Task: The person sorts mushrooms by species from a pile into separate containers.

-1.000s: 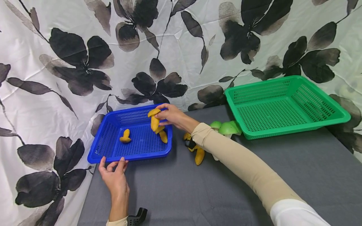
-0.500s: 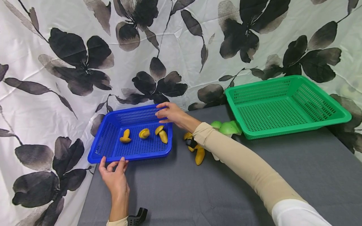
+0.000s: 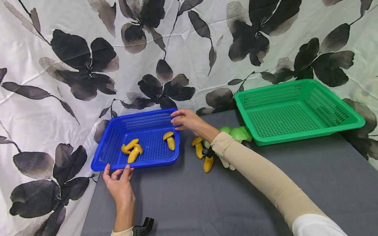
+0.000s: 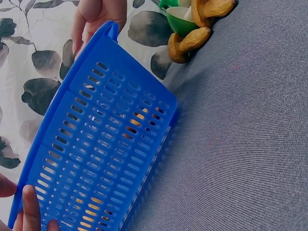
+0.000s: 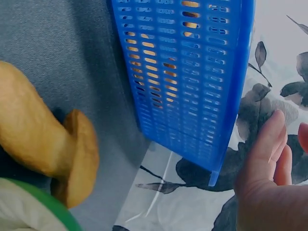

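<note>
My left hand [image 3: 119, 186] grips the front rim of a blue plastic basket [image 3: 153, 161] near its left corner; in the left wrist view its fingers [image 4: 32, 209] lie against the outer wall. Inside lie yellow toy mushrooms: one mushroom [image 3: 133, 155] touches another mushroom [image 3: 131, 143] at the left, and a third mushroom [image 3: 170, 143] lies near the right wall. Over the basket's right back corner is my right hand [image 3: 189, 121], holding nothing, fingers loosely extended. In the right wrist view that hand [image 5: 269, 178] is apart from the rim.
Yellow mushrooms [image 3: 199, 150] and green-capped mushrooms [image 3: 238, 133] lie on the grey cloth [image 3: 177, 196] between the baskets, partly behind my right forearm. A green basket [image 3: 298, 131] stands at the right. Floral fabric [image 3: 189, 55] hangs behind.
My right hand has let go of a yellow mushroom, which now lies against the left one in the blue basket. The hand then moved right. My left hand stays on the rim.
</note>
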A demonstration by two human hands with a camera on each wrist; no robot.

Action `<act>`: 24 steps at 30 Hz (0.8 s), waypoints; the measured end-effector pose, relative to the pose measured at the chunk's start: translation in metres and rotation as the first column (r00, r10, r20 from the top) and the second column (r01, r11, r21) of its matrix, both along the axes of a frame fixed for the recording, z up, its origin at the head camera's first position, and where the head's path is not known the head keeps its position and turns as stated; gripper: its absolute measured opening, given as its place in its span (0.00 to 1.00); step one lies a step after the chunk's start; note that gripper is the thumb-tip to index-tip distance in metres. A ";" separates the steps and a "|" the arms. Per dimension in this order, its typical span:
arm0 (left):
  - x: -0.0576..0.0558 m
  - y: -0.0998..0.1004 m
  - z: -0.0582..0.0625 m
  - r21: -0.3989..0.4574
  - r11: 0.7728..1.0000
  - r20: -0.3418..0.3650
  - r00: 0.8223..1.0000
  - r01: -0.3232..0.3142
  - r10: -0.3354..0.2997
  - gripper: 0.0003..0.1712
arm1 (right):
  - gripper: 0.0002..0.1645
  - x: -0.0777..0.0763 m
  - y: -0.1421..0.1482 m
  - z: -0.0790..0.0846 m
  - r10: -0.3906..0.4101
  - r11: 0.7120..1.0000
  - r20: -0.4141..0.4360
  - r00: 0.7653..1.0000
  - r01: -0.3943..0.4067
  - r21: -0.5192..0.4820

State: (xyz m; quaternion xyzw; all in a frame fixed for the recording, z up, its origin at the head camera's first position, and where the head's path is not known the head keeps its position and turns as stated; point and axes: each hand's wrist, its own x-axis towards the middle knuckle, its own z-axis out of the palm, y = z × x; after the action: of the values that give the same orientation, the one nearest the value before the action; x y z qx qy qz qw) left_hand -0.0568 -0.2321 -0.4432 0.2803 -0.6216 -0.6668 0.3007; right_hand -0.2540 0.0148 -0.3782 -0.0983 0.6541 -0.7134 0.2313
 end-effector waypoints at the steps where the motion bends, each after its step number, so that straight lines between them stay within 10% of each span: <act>1: 0.000 0.000 0.000 -0.001 1.000 0.001 1.000 0.000 0.000 0.47 | 0.20 0.000 0.002 -0.001 0.004 1.000 -0.002 1.000 -0.004 0.001; 24: -0.001 0.000 0.003 0.004 1.000 0.009 1.000 0.003 -0.003 0.47 | 0.23 -0.002 0.044 -0.028 0.081 0.993 -0.020 0.997 -0.079 0.086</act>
State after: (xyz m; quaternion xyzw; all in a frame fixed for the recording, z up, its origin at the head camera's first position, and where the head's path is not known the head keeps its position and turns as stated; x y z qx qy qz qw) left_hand -0.0582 -0.2325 -0.4399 0.2831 -0.6220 -0.6672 0.2963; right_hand -0.2564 0.0584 -0.4060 -0.1227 0.6819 -0.6740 0.2561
